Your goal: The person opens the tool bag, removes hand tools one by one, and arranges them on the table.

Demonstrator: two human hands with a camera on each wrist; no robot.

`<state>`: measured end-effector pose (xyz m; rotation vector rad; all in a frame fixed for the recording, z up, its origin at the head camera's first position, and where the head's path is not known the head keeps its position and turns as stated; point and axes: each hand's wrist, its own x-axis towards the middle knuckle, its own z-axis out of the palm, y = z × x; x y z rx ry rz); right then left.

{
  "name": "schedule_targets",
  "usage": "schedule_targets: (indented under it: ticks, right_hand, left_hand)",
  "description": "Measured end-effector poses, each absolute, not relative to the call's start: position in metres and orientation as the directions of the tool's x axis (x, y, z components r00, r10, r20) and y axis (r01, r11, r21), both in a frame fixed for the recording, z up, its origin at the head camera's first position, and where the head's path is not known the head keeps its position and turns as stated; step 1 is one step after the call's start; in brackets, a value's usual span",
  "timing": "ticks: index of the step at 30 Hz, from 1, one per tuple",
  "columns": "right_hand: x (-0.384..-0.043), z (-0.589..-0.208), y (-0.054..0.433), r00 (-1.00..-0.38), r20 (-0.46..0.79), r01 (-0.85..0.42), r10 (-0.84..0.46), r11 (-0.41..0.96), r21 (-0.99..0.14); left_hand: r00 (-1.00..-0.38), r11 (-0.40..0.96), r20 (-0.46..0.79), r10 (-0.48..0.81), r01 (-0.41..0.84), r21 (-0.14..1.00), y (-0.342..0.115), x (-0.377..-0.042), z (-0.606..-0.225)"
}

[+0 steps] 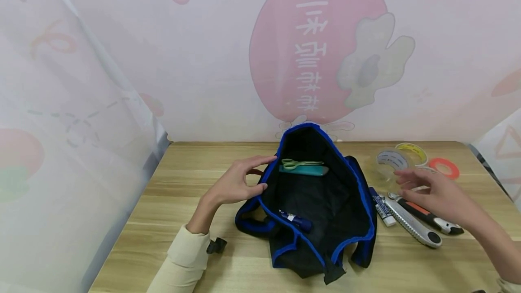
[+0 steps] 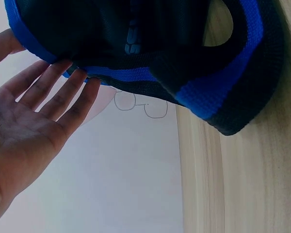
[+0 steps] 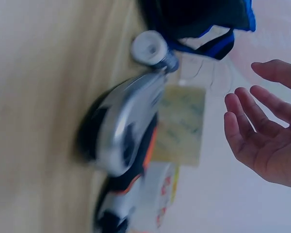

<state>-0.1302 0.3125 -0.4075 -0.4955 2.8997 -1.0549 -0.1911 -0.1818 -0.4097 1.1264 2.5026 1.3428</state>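
Note:
My left hand (image 1: 236, 183) grips the left rim of a black fabric bag (image 1: 303, 198) with blue trim, thumb and forefinger at its edge. In the left wrist view, the fingers rest along the bag's blue edging (image 2: 121, 74). Inside the open bag lie small green scissors (image 1: 300, 164), a teal flat item (image 1: 305, 171) and a dark blue tube-like item (image 1: 300, 222). My right hand (image 1: 435, 193) hovers with relaxed fingers, holding nothing. Near it are a silver utility knife (image 1: 415, 221), a black-and-orange utility knife (image 1: 427, 216) and a blue-and-white tube (image 1: 383, 207).
Rolls of tape stand at the back right: a clear one (image 1: 392, 161), a yellow one (image 1: 413, 152) and an orange-red one (image 1: 445, 167). A printed sheet (image 1: 203, 58) hangs behind the wooden table (image 1: 163, 220). A black strap end (image 1: 216, 245) shows beside the left sleeve.

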Motion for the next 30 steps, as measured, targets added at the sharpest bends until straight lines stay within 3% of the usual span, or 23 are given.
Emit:
schedule_targets:
  ticks: [14, 30]
  right_hand:
    - [-0.15, -0.372, 0.251, -0.859, 0.275, -0.499, -0.431, 0.591, -0.633]
    - [-0.166, -0.363, 0.206, -0.839, 0.236, -0.503, -0.491, 0.531, -0.682]
  left_hand:
    - [-0.725, 0.343, 0.254, 0.641, 0.566, 0.75, -0.181, -0.19, -0.41]
    - [-0.724, 0.352, 0.247, 0.644, 0.567, 0.745, -0.18, -0.191, -0.409]
